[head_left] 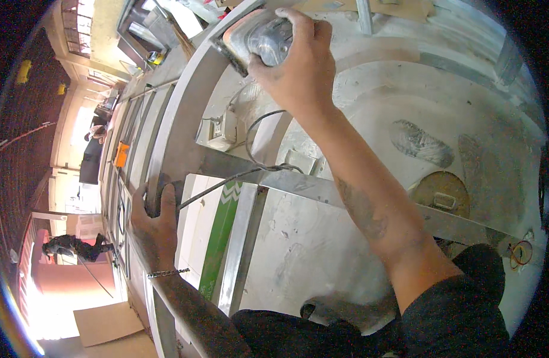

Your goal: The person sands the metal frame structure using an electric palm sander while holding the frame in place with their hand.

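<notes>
My right hand [304, 65] is wrapped over the top of an electric sander [268, 43], a dusty grey and orange hand-held tool. The sander's pad rests against the far part of a curved, pale metal frame [179, 113]. Nearer me on the left, my left hand [157, 224] grips the same frame, thumb on one side and fingers on the other. A dark power cord [217, 182] runs beside my left hand, over a metal crossbar [310, 190], and loops up toward the sander.
A white socket box [222, 131] with a plug sits inside the frame. Below the crossbar lies a white and green panel [220, 238]. A round brown disc [441, 194] with a handle lies right. A person [74, 247] in dark clothes is at the far left, above cardboard [107, 325].
</notes>
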### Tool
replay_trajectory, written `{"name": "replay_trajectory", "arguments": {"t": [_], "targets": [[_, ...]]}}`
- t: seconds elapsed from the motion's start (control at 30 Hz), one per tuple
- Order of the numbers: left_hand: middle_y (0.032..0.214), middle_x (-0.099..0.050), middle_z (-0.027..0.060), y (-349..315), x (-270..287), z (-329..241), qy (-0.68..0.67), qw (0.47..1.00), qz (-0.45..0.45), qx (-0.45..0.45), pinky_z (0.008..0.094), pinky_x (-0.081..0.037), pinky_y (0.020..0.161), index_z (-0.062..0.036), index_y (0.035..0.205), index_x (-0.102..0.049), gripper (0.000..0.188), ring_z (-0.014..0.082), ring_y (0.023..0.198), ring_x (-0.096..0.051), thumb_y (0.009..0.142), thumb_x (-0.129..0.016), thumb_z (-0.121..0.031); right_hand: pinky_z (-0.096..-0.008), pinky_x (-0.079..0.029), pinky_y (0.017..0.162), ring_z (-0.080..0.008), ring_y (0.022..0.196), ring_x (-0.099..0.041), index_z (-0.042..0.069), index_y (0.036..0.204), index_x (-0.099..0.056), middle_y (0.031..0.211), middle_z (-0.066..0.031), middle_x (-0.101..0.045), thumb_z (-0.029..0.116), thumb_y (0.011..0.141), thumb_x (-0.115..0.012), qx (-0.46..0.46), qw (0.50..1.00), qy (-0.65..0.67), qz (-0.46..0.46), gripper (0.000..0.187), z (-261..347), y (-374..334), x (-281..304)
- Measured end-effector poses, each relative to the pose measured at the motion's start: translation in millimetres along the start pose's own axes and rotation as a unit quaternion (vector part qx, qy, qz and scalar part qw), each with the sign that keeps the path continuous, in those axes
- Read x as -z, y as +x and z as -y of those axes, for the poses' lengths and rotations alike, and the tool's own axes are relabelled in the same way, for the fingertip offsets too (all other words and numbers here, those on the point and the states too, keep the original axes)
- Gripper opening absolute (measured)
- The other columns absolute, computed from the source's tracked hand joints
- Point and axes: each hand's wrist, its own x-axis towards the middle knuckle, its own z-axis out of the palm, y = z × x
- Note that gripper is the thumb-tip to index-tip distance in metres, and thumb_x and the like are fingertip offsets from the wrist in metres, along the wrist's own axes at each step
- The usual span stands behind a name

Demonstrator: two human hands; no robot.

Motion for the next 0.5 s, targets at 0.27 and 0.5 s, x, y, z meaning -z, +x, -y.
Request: {"name": "replay_trajectory", "arguments": {"t": [0.27,0.5], "targets": [[0.111,-0.075,0.0187,-1.3,-0.2,-0.6,-0.02,1.0,0.002,0.009,0.04,-0.056,0.089,0.0007,0.125,-0.067,0.043,0.0272,0.1,-0.073,0.095,-0.075,-0.029,-0.0492,-0.054,0.09,-0.0421,0.109,-0.06,0.009,0.137,-0.05,0.121,-0.0208,-0.052,0.011,0.07,-0.086,-0.025,0.997,-0.033,-0.072,0.077,-4.3,22.1,3.9],[0.11,-0.074,0.0215,-2.1,-2.5,2.5,-0.019,1.0,-0.004,-0.015,0.0403,-0.056,0.089,0.0015,0.125,-0.066,0.043,0.0293,0.101,-0.074,0.095,-0.074,-0.028,-0.0491,-0.054,0.088,-0.0422,0.108,-0.06,0.009,0.135,-0.051,0.121,-0.0201,-0.052,0.013,0.069,-0.087,-0.055,0.988,-0.078,-0.12,0.075,-11.8,35.0,2.4]]}}
